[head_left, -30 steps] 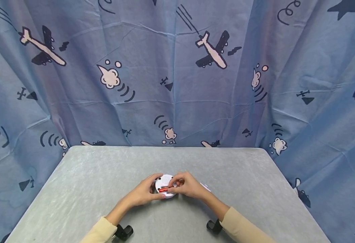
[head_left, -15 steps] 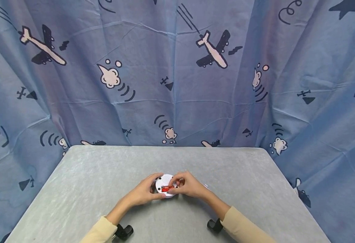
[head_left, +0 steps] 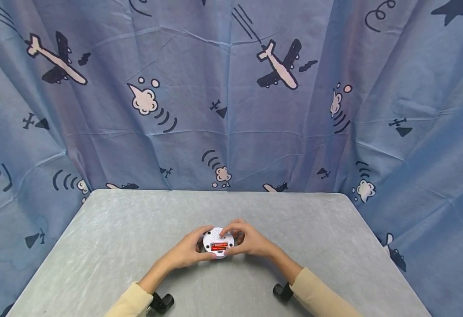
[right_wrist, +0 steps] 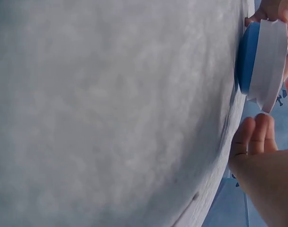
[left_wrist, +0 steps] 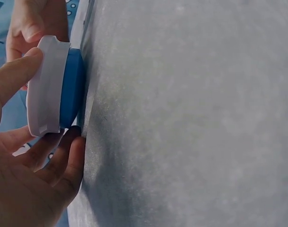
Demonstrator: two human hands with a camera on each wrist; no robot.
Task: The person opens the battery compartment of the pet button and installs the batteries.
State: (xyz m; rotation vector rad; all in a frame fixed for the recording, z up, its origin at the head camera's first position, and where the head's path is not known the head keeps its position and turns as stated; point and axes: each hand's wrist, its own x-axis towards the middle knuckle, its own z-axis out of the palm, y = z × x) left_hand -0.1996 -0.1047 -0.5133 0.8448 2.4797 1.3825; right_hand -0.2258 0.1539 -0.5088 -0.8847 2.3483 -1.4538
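A round white device [head_left: 217, 233] with a perforated patch and dark feet lies on the table, its battery compartment facing up. Red batteries [head_left: 219, 246] lie inside that compartment. From the side, the left wrist view shows its white rim [left_wrist: 45, 90] above a blue lower part [left_wrist: 73, 87]. My left hand [head_left: 185, 251] grips the device's left edge, thumb on the near side and fingers on the far side. My right hand [head_left: 251, 240] hovers about its right edge, index finger over the perforated patch, thumb beside the batteries; no battery is between these fingers.
The grey table [head_left: 136, 211] stretches around the device. Behind it hangs a blue curtain [head_left: 184, 110] printed with planes. Black wrist mounts [head_left: 162, 304] sit at both cuffs.
The red battery my right fingers pinched went down and right into the compartment and was let go. My right hand spread and shifted slightly right, now hiding a white piece. My left hand stayed put.
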